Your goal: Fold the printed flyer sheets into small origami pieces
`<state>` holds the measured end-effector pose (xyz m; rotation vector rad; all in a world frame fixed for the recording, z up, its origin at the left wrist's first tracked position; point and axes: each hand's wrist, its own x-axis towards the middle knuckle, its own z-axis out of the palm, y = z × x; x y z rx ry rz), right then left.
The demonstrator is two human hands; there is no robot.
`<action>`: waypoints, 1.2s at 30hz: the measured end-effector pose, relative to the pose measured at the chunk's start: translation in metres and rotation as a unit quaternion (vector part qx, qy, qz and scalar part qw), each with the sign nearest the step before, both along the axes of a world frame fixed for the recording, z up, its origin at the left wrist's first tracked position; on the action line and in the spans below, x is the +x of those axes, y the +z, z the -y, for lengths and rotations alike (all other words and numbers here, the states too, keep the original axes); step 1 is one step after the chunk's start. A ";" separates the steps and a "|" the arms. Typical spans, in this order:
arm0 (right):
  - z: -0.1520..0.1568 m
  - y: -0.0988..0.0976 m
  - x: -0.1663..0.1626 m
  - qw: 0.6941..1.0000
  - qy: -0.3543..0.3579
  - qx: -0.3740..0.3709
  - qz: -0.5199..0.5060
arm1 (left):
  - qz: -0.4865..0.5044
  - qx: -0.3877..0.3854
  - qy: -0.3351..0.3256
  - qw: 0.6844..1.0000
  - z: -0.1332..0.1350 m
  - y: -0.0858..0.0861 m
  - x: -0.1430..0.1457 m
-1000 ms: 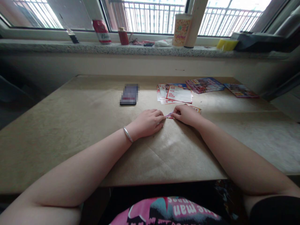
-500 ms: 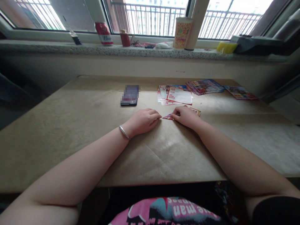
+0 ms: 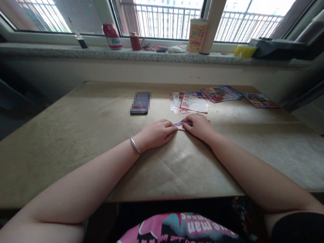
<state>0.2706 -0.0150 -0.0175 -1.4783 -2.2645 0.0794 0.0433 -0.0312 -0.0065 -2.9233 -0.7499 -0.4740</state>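
Both my hands rest on the brown paper-covered table (image 3: 76,141), pressed around a small folded piece of printed paper (image 3: 180,124). My left hand (image 3: 157,133), with a silver bangle on its wrist, has its fingers curled and its fingertips pinch the paper's left end. My right hand (image 3: 198,125) lies over the rest of the paper with fingers bent, covering most of it. Only a small pink and white bit of the paper shows between the two hands.
A phone (image 3: 140,102) lies beyond my left hand. Printed leaflets (image 3: 193,102) and two more stacks (image 3: 220,93) (image 3: 259,100) lie at the back right. The window sill holds a red can (image 3: 112,35), a paper cup (image 3: 196,34) and small items.
My left hand moved back up to the paper and pinches its end. My right hand slid left and now hides the paper's right part, which showed before.
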 end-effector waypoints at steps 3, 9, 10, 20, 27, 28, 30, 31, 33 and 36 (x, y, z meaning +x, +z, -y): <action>-0.002 0.000 0.004 0.998 0.052 0.021 -0.002 | -0.017 0.014 0.009 1.000 0.000 0.003 0.000; -0.001 0.006 0.006 0.978 0.194 0.079 0.018 | -0.047 0.053 0.022 0.997 0.001 0.005 -0.002; -0.001 0.006 0.007 0.976 0.199 0.084 0.018 | -0.044 0.057 0.019 0.997 0.000 0.004 -0.003; 0.001 0.006 0.008 0.985 0.154 0.068 0.038 | 0.037 0.014 -0.013 0.999 -0.008 -0.001 -0.005; 0.001 0.004 0.009 0.987 0.150 0.042 0.028 | 0.095 -0.116 -0.037 0.988 -0.011 -0.003 -0.006; 0.001 0.004 0.009 0.988 0.147 0.041 0.026 | 0.094 -0.130 -0.035 0.986 -0.012 -0.003 -0.006; 0.002 0.003 0.009 0.989 0.142 0.039 0.024 | 0.095 -0.148 -0.035 0.984 -0.013 -0.003 -0.006; 0.002 0.003 0.009 0.989 0.141 0.038 0.022 | 0.094 -0.152 -0.036 0.983 -0.013 -0.003 -0.006; 0.002 0.003 0.010 0.989 0.140 0.034 0.018 | 0.092 -0.153 -0.038 0.983 -0.015 -0.003 -0.006; 0.003 0.004 0.010 0.990 0.136 0.020 0.012 | 0.096 -0.144 -0.045 0.984 -0.016 -0.005 -0.006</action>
